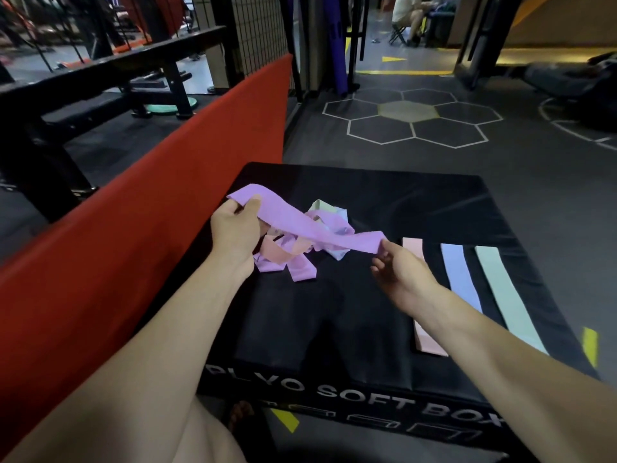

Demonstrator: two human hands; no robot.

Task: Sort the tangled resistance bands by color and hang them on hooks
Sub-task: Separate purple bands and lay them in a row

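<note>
A purple band (pixel 293 220) stretches above the black plyo soft box (pixel 384 312). My left hand (pixel 235 228) grips its far end between thumb and fingers. My right hand (pixel 399 270) pinches its near end. Under the band lies a tangled pile (pixel 300 252) of purple, pink, pale blue and pale green bands. On the right of the box three bands lie flat side by side: a pink band (pixel 425 335), a pale blue band (pixel 460 279) and a pale green band (pixel 504 292).
A red padded barrier (pixel 133 208) runs along the left of the box. Black gym frames (pixel 100 95) and a wire mesh wall stand behind it. Grey floor with hexagon markings (pixel 410 118) lies beyond. A person sits far back (pixel 409 15).
</note>
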